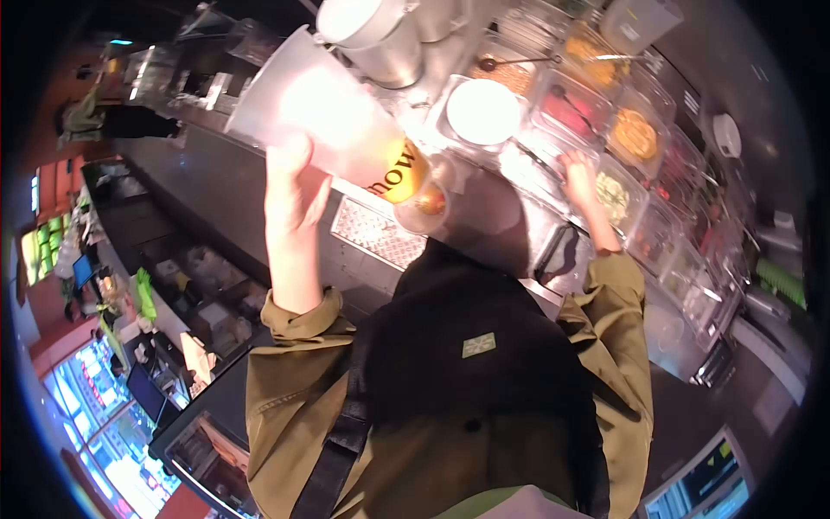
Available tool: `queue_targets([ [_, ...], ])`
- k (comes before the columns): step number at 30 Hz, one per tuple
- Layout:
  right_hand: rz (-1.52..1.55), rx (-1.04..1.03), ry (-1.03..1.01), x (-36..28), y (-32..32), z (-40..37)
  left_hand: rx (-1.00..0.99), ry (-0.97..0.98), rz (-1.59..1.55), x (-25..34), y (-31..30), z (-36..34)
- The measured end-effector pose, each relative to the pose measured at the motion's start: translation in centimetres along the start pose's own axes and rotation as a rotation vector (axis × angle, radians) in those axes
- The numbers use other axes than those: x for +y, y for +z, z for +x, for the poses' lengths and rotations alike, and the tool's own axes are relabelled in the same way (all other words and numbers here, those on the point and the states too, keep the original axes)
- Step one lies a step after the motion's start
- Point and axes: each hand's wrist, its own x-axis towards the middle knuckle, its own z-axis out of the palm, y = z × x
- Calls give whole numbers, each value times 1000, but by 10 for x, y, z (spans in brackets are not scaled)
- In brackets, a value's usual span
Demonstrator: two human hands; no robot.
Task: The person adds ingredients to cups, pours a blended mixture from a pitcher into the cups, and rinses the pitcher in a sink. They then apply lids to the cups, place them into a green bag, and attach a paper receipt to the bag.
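Observation:
On the left, my left hand (296, 177) grips a large, translucent white tub (324, 99), thumb on its near side and the other fingers mostly hidden. The tub is tilted, and a yellow patch with dark lettering (396, 173) shows at its lower right end. Beside that end is a small clear cup (421, 210) with something orange in it. Over by the food containers, my right hand (579, 177) has its fingers curled near a thin dark-handled utensil (538, 157); glare hides what they hold. A container of pale green pieces (612, 197) lies just right of this hand.
A round white-topped container (484, 112) stands ahead, with metal pots (372, 43) behind it. Clear containers of red food (566, 112) and yellow food (635, 134) line the right. A perforated metal tray (376, 232) lies before me. Another person (112, 121) is at far left.

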Motion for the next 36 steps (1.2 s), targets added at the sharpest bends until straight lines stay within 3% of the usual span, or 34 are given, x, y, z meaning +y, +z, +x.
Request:
queue_targets([
  [5, -64, 30, -43, 2, -29, -15, -93, 57, 45, 10, 12, 5],
  [9, -26, -84, -34, 9, -43, -24, -202, 35, -10, 9, 11, 10],
  [12, 37, -131, -66, 8, -55, -35, -251, 24, -108, 3, 6, 16],
  [16, -5, -176, -81, 11, -58, -55, -545, -17, -699, -7, 4, 39],
  [19, 57, -216, -69, 3, -73, -76, -724, -16, -825, -6, 17, 48],
  [20, 59, -249, -57, 3, -77, -83, -625, -48, -681, 3, 25, 42],
  [22, 121, -263, -57, -2, -89, -99, -750, -102, -761, 3, 29, 49],
  [25, 254, -251, 17, -18, -85, -121, -765, -139, -748, 10, 39, 52],
  [27, 286, -235, -15, -26, -61, -134, -585, -121, -537, 20, 49, 38],
  [28, 262, -155, -37, -42, -55, -133, -585, -55, -461, 18, 53, 37],
  [31, 267, -16, -36, -81, -11, -124, -231, 173, 200, 17, 83, 25],
  [36, 137, 163, -81, -109, 59, -97, -66, 305, 477, 4, 127, 11],
])
